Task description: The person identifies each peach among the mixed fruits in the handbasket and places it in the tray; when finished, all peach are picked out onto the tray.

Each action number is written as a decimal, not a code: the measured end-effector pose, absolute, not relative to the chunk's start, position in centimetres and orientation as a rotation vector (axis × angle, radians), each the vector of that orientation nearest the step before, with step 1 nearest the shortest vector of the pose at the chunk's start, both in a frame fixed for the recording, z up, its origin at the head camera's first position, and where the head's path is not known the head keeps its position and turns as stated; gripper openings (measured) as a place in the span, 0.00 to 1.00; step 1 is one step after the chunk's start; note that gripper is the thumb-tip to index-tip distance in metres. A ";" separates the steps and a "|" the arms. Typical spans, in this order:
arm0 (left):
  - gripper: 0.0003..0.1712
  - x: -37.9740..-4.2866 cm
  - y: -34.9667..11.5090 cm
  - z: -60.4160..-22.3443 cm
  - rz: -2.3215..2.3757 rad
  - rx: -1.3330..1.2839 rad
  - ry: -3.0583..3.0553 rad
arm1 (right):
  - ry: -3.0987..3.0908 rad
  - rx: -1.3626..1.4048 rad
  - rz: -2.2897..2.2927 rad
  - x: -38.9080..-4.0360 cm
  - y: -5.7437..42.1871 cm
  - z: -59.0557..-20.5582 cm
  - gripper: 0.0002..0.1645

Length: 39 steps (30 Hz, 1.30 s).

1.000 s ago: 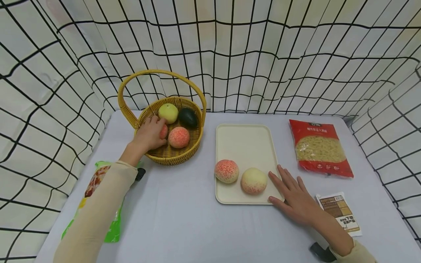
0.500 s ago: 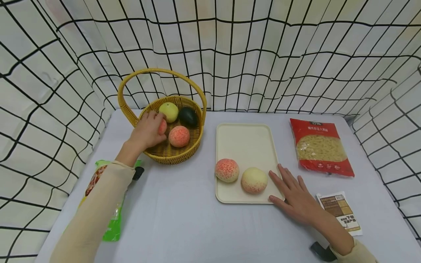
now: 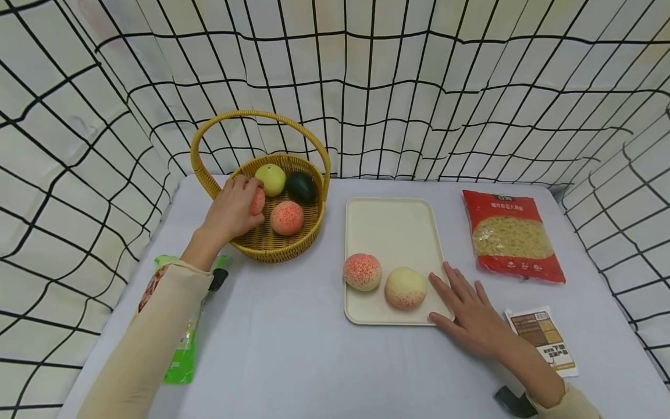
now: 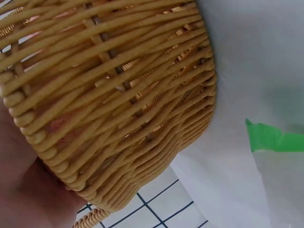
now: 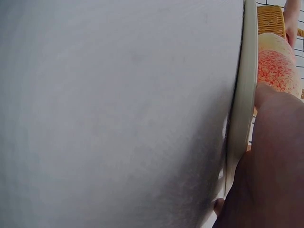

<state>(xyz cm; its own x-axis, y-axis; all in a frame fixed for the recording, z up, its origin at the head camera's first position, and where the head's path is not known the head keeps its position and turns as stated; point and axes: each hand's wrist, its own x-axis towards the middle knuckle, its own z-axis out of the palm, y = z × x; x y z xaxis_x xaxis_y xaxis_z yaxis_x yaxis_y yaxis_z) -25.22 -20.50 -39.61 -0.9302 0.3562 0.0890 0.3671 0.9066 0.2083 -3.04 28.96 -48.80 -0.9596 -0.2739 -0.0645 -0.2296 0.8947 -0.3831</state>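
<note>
My left hand (image 3: 234,208) reaches over the near-left rim of a yellow wicker basket (image 3: 272,255), its fingers curled round a red-speckled peach (image 3: 257,201) that they partly cover. Another peach (image 3: 287,218), a yellow-green round fruit (image 3: 270,180) and a dark green avocado-like fruit (image 3: 300,187) lie in the same basket. The left wrist view shows the basket's woven wall (image 4: 118,95) close up beside the hand. With fingers spread, my right hand (image 3: 473,317) rests at the right edge of a cream tray (image 3: 389,227). On that tray sit a red-speckled peach (image 3: 363,272) and a paler yellow one (image 3: 405,287).
A red bag of pasta (image 3: 513,235) lies at the right, with a small brown-and-white packet (image 3: 543,340) nearer, beside the right wrist. A green package (image 3: 180,364) is partly under the left forearm. Black-grid netting (image 3: 387,105) stands round the white table.
My left hand stays at the peach in the basket, its wrist shifting only slightly. The right hand and the tray keep their places.
</note>
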 end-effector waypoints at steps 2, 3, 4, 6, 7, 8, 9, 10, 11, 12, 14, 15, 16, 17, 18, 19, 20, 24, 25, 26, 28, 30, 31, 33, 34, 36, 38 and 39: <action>0.37 -25.1 -20.4 -39.5 -0.341 -0.579 -3.010 | 2.943 -0.391 -0.571 -3.0 29.0 -48.8 0.50; 0.37 -25.0 -20.3 -39.5 -0.339 -0.582 -3.006 | 2.943 -0.392 -0.570 -3.0 29.0 -48.8 0.50; 0.37 -25.0 -20.3 -39.5 -0.339 -0.583 -3.002 | 2.943 -0.393 -0.573 -3.0 29.0 -48.8 0.50; 0.37 -24.9 -20.3 -39.6 -0.338 -0.584 -2.995 | 2.944 -0.395 -0.580 -3.0 29.0 -48.7 0.50; 0.36 -24.9 -20.3 -39.6 -0.337 -0.585 -2.991 | 2.944 -0.397 -0.583 -3.0 29.0 -48.7 0.50; 0.36 -24.8 -20.2 -39.6 -0.337 -0.587 -2.986 | 2.945 -0.400 -0.586 -3.0 28.9 -48.7 0.49; 0.36 -24.8 -20.2 -39.6 -0.337 -0.589 -2.981 | 2.946 -0.402 -0.588 -3.0 28.9 -48.7 0.49; 0.36 -24.8 -20.2 -39.6 -0.337 -0.592 -2.975 | 2.947 -0.404 -0.588 -3.0 28.9 -48.7 0.49; 0.36 -24.7 -20.1 -39.6 -0.337 -0.596 -2.969 | 2.949 -0.405 -0.587 -3.0 28.9 -48.7 0.49; 0.36 -24.7 -20.1 -39.6 -0.337 -0.598 -2.963 | 2.950 -0.407 -0.585 -3.0 28.9 -48.6 0.49; 0.36 -24.6 -20.0 -39.4 -0.339 -0.601 -2.953 | 2.952 -0.408 -0.583 -3.0 28.9 -48.6 0.49; 0.36 -24.5 -19.9 -39.3 -0.341 -0.602 -2.948 | 2.953 -0.407 -0.583 -3.0 28.9 -48.6 0.49; 0.36 -24.4 -19.9 -39.2 -0.342 -0.604 -2.944 | 2.954 -0.407 -0.583 -3.0 28.9 -48.6 0.49; 0.36 -24.4 -19.8 -39.1 -0.342 -0.606 -2.940 | 2.955 -0.406 -0.583 -3.0 28.9 -48.6 0.49; 0.36 -24.3 -19.7 -39.0 -0.342 -0.609 -2.936 | 2.955 -0.406 -0.582 -3.0 28.9 -48.6 0.49; 0.36 -24.2 -19.5 -38.9 -0.344 -0.612 -2.931 | 2.956 -0.405 -0.580 -3.0 28.9 -48.7 0.49; 0.36 -24.2 -19.4 -38.8 -0.346 -0.617 -2.925 | 2.957 -0.405 -0.578 -3.0 28.9 -48.7 0.49; 0.37 -23.9 -18.9 -38.3 -0.344 -0.632 -2.906 | 2.956 -0.402 -0.574 -2.9 28.9 -48.7 0.49; 0.37 -23.8 -18.8 -38.3 -0.344 -0.637 -2.902 | 2.956 -0.401 -0.575 -2.9 28.9 -48.7 0.49; 0.37 -23.7 -18.7 -38.2 -0.344 -0.642 -2.898 | 2.956 -0.400 -0.576 -2.9 28.9 -48.7 0.49; 0.37 -23.6 -18.4 -38.0 -0.352 -0.654 -2.891 | 2.953 -0.398 -0.582 -2.9 28.9 -48.6 0.49; 0.37 -23.5 -18.2 -37.9 -0.357 -0.664 -2.885 | 2.951 -0.396 -0.582 -2.9 28.8 -48.6 0.49; 0.37 -23.4 -18.0 -37.8 -0.361 -0.669 -2.881 | 2.950 -0.396 -0.582 -2.9 28.8 -48.6 0.49; 0.36 -23.2 -17.7 -37.6 -0.367 -0.676 -2.871 | 2.950 -0.394 -0.580 -2.9 28.8 -48.6 0.49; 0.36 -23.1 -17.6 -37.5 -0.367 -0.680 -2.867 | 2.950 -0.394 -0.576 -2.9 28.8 -48.6 0.49; 0.35 -22.9 -17.3 -37.4 -0.372 -0.691 -2.854 | 2.950 -0.393 -0.576 -2.9 28.8 -48.6 0.49; 0.34 -22.7 -17.1 -37.2 -0.373 -0.705 -2.840 | 2.950 -0.393 -0.578 -2.9 28.8 -48.6 0.49; 0.34 -22.6 -17.0 -37.1 -0.376 -0.714 -2.832 | 2.950 -0.393 -0.579 -2.9 28.8 -48.6 0.49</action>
